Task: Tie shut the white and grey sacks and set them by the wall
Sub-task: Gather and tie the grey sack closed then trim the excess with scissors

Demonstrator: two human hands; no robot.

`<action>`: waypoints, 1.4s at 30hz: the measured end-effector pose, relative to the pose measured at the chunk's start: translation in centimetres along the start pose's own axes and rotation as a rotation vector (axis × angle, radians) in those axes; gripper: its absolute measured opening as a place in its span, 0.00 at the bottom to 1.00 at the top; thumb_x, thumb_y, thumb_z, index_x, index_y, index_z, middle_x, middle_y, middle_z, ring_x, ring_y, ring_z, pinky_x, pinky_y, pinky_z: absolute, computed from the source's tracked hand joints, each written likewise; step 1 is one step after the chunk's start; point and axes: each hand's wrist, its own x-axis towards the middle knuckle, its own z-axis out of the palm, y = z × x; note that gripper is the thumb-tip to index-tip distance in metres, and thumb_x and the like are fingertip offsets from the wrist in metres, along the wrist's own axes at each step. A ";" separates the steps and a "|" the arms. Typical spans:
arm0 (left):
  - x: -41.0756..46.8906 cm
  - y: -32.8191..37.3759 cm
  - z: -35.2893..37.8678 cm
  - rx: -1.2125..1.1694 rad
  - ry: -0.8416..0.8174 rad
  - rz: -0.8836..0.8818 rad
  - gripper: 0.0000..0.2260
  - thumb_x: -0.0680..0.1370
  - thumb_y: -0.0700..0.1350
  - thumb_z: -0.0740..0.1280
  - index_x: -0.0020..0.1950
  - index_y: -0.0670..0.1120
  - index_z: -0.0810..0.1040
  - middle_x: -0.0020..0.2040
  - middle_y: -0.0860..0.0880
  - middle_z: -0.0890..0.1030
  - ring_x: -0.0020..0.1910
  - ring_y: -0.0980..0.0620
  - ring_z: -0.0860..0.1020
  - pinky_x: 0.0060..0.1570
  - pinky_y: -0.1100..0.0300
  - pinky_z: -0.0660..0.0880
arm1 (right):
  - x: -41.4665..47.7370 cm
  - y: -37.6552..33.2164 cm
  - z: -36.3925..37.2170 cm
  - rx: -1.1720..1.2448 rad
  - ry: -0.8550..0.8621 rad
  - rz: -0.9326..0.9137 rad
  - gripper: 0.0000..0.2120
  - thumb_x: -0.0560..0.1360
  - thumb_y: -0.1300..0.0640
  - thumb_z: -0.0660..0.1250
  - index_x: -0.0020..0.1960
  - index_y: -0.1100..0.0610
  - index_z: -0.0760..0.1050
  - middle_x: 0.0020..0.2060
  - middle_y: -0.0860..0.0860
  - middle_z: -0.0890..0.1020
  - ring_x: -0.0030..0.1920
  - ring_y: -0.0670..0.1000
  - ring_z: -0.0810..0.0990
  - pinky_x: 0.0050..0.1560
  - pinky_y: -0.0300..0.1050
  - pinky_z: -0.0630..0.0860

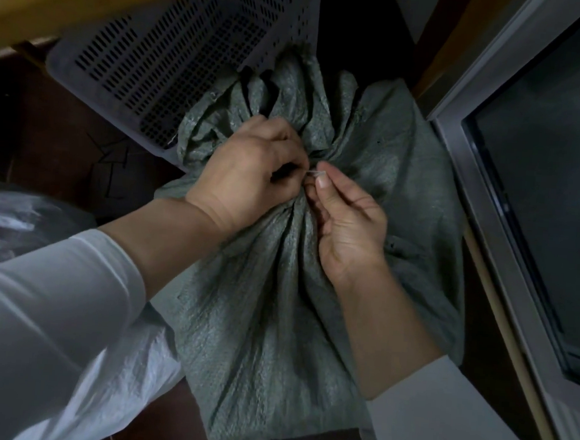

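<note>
While left hand [250,172] grips grey sack [257,320] neck, right hand [346,223] pinches thin string [314,172], palm up.

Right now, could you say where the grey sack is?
The grey sack fills the centre of the head view, neck gathered between left hand and right hand, crate upper left, window frame right.

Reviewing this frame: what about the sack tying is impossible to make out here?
Head view: the tie, pinched between the left hand and right hand, is too thin to show whether a knot exists. The fingers cover the neck of the grey sack.
Head view: the white sack is mostly hidden by the left sleeve and cut off by the bottom edge, so its mouth is unseen.
</note>
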 end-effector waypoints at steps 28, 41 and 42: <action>-0.2 0.0 0.4 -0.020 0.013 -0.016 0.11 0.74 0.45 0.64 0.45 0.39 0.82 0.43 0.42 0.80 0.43 0.40 0.77 0.46 0.60 0.66 | 1.1 -2.5 -1.5 -0.479 -0.267 -0.125 0.09 0.73 0.71 0.64 0.42 0.59 0.78 0.29 0.47 0.83 0.31 0.41 0.80 0.36 0.32 0.77; -0.4 0.3 0.8 -0.064 0.038 -0.098 0.09 0.74 0.45 0.66 0.45 0.41 0.82 0.45 0.44 0.79 0.45 0.42 0.76 0.48 0.66 0.64 | 0.3 -2.0 -1.6 -0.433 -0.205 -0.194 0.09 0.73 0.70 0.66 0.43 0.58 0.81 0.31 0.47 0.84 0.35 0.42 0.82 0.38 0.33 0.78; -0.4 0.3 0.8 -0.062 0.040 -0.096 0.09 0.74 0.45 0.66 0.45 0.40 0.82 0.44 0.44 0.79 0.45 0.42 0.76 0.47 0.66 0.64 | 0.3 -2.0 -1.6 -0.447 -0.200 -0.207 0.09 0.73 0.70 0.66 0.43 0.58 0.81 0.31 0.47 0.84 0.35 0.42 0.82 0.38 0.33 0.78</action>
